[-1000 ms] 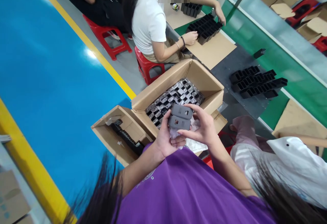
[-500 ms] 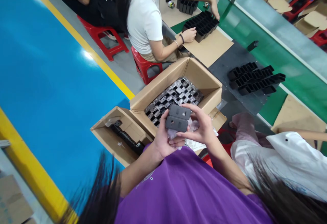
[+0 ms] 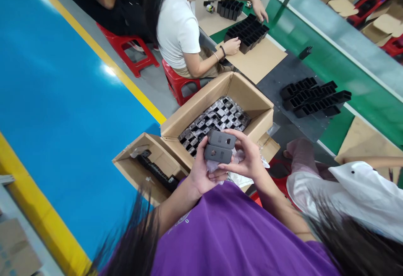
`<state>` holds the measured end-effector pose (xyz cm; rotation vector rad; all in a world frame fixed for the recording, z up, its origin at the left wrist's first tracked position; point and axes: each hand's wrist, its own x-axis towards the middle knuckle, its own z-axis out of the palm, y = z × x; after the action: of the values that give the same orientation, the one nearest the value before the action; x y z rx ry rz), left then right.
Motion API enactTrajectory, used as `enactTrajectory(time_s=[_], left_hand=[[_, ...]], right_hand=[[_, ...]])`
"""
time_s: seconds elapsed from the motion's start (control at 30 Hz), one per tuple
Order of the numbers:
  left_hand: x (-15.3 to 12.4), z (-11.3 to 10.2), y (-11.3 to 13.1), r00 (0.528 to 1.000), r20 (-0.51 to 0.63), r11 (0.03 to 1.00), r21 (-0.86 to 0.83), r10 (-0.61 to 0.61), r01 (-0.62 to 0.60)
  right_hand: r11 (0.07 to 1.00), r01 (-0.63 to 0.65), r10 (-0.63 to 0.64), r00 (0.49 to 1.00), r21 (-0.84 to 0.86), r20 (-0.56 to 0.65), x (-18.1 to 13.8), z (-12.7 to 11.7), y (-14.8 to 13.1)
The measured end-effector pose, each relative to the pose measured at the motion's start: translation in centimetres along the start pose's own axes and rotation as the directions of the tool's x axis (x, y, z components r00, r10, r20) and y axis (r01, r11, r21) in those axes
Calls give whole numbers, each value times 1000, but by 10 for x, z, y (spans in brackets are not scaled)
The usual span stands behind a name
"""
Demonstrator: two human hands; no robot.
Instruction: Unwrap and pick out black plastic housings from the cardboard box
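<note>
Two black plastic housings (image 3: pixel 218 153), rounded oblong pieces with small cutouts in their faces, sit side by side between my hands. Fingers of my left hand (image 3: pixel 199 171) close round them from the left and below. From the right, my right hand (image 3: pixel 250 156) grips the same pair with thumb and forefinger at its edges. A crumpled whitish cloth or wrap (image 3: pixel 212 166) is bunched under the housings, partly hidden by my fingers. Beyond my hands, an open cardboard box (image 3: pixel 189 116) contains rows of black and clear-wrapped parts (image 3: pixel 217 114).
A smaller carton (image 3: pixel 132 167) with a stack of black parts (image 3: pixel 155 169) stands at left. On the dark table (image 3: pixel 273 72), black housings (image 3: pixel 315 95) stand in rows. One co-worker (image 3: pixel 179 24) handles more housings; another person's white sleeve (image 3: pixel 343 200) is close at right.
The two housings have shifted slightly against each other in my hands and tilted a little. The co-worker's far hand has lifted slightly from the rows of housings.
</note>
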<state>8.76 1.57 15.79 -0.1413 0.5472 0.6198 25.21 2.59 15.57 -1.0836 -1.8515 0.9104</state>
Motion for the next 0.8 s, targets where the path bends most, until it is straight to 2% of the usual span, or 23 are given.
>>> enactTrajectory(time_s=[0.1,0.17,0.27,0.33,0.43,0.53,0.63,0.73,0.8], left_hand=[[0,0,2,999,-14,999,-3,39,-39],[-1,1,6,997,-32,998,9,66,-66],[-1,3,11,991,-57,993,26,119,-117],[1,4,13,975,-102,980,10,197,-197],[8,4,13,920,-226,943,-19,320,-333],[14,4,12,874,-330,919,-41,357,-391],[16,6,9,855,-359,900,-84,374,-429],[17,7,7,874,-344,910,-111,342,-400],[18,6,8,893,-335,926,-120,301,-357]], right_hand=[[992,-59,62,998,108,-18,-5,1,7],[970,-109,138,983,217,-121,-7,2,12],[886,-154,303,906,438,-294,-7,4,14],[801,-105,353,878,590,-324,-6,8,11],[736,3,314,885,677,-344,-8,21,2],[797,-16,269,904,604,-331,-13,38,-7],[898,-33,168,947,438,-275,-16,51,-12],[964,98,-38,971,248,-238,-16,53,-11],[974,212,-195,965,85,-175,-15,51,-7]])
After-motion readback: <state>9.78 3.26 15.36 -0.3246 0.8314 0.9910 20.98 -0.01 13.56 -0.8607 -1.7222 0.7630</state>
